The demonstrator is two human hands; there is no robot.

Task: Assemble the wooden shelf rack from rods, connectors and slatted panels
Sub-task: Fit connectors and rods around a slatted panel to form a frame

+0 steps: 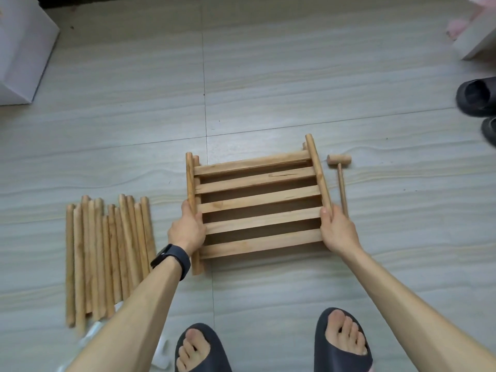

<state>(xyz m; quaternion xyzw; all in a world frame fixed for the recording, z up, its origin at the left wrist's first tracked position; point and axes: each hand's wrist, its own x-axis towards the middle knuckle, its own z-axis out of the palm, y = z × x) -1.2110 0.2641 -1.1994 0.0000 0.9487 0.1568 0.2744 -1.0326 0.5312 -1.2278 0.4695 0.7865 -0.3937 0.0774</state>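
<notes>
A slatted wooden panel (255, 205) with several slats is held above the tiled floor, another panel partly hidden beneath it. My left hand (188, 230) grips the panel's left side rod (190, 178). My right hand (336, 229) grips the right side rod (316, 167), thumb on top. A second rod (197, 261) of the lower panel pokes out below my left wrist. Several loose wooden rods (107, 256) lie side by side on the floor to the left. A small wooden mallet (340, 178) lies just right of the panel.
A white box (21, 49) stands at the far left, another pale box (477, 41) at the far right. Dark slippers (477, 98) sit at the right edge. My feet in dark sandals (342, 345) are at the bottom. White plastic pieces (163, 353) lie near my left foot.
</notes>
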